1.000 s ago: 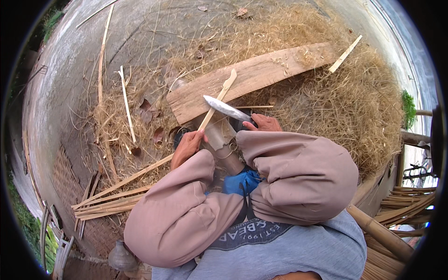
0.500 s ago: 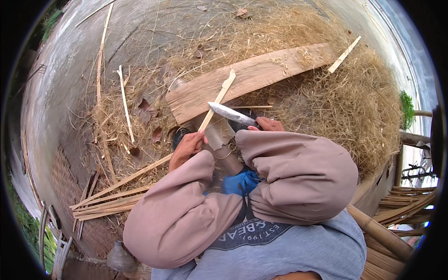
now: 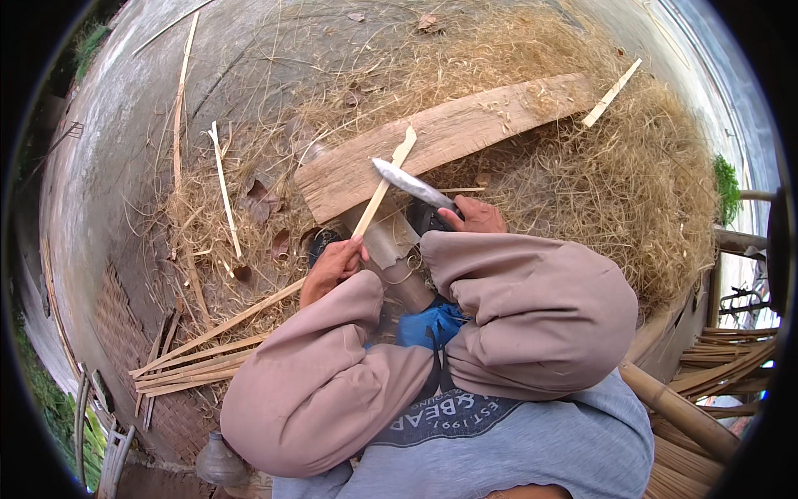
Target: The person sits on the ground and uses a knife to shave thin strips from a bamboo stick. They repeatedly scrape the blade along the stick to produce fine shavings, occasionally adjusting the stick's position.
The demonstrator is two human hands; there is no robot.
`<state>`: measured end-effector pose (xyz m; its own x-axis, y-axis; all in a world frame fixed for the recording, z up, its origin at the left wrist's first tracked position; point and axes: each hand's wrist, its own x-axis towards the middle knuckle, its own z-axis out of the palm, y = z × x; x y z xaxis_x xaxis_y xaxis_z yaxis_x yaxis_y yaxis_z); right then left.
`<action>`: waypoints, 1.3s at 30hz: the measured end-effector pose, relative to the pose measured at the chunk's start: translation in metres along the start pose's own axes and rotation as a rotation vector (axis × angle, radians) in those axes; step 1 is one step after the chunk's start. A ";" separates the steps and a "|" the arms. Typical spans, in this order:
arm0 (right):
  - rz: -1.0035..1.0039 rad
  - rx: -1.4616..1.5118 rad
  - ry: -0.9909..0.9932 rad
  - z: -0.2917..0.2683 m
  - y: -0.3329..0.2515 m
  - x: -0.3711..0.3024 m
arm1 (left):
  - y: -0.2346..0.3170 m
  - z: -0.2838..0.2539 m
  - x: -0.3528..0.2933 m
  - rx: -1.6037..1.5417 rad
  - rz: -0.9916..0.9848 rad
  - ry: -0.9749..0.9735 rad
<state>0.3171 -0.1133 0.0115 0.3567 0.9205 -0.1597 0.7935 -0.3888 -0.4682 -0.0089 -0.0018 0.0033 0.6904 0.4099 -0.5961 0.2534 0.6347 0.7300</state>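
Mid-shaving, the left hand [image 3: 332,266] clasps the bamboo strip [image 3: 382,187] while the right hand [image 3: 474,216] grasps the knife [image 3: 413,185]; the next stroke needs steady pressure.

A long wooden plank [image 3: 449,137] lies amid straw-like shavings [image 3: 615,183]; loose bamboo strips [image 3: 195,362] rest beside a woven mat [image 3: 125,324].

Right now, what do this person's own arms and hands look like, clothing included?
Both forearms are covered by loose, puffy long sleeves in a dusty pinkish-beige, gathered at the wrists. The left hand and right hand are bare: no gloves, rings or watch visible.
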 end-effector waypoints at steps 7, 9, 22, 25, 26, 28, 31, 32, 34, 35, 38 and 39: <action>-0.053 -0.030 0.027 0.000 0.000 0.000 | 0.002 0.003 -0.001 -0.012 0.003 0.004; 0.047 0.021 0.054 -0.003 -0.006 0.007 | 0.000 0.004 -0.002 -0.011 0.013 0.017; -0.064 -0.005 -0.056 -0.017 0.001 0.008 | 0.001 0.000 -0.002 0.031 0.015 0.020; 0.120 0.002 -0.020 -0.016 -0.006 0.013 | 0.002 0.001 -0.003 0.060 0.012 0.032; 0.032 -0.032 -0.029 -0.016 -0.006 0.009 | 0.003 0.000 -0.002 0.066 0.012 0.032; -0.146 -0.100 -0.050 -0.015 -0.006 -0.001 | 0.002 0.001 -0.003 0.102 0.006 0.066; -0.072 -0.074 -0.017 -0.008 -0.008 -0.002 | 0.003 0.001 0.000 0.119 0.015 0.081; -0.058 -0.048 -0.004 -0.005 -0.010 -0.004 | 0.005 0.000 0.002 0.122 0.022 0.078; -0.128 -0.075 -0.012 -0.001 -0.010 -0.011 | 0.002 0.002 -0.002 0.124 0.025 0.071; -0.188 -0.102 -0.037 -0.003 -0.006 -0.014 | 0.001 0.001 -0.004 0.124 0.026 0.069; -0.071 -0.064 0.019 -0.002 0.000 -0.014 | 0.008 0.005 -0.003 0.027 0.006 0.029; -0.022 -0.019 0.049 0.002 0.007 -0.008 | 0.006 0.007 -0.001 0.036 -0.011 0.032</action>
<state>0.3188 -0.1233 0.0073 0.3625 0.9259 -0.1067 0.8105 -0.3697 -0.4543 -0.0037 -0.0028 0.0111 0.6654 0.4247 -0.6139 0.2850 0.6156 0.7347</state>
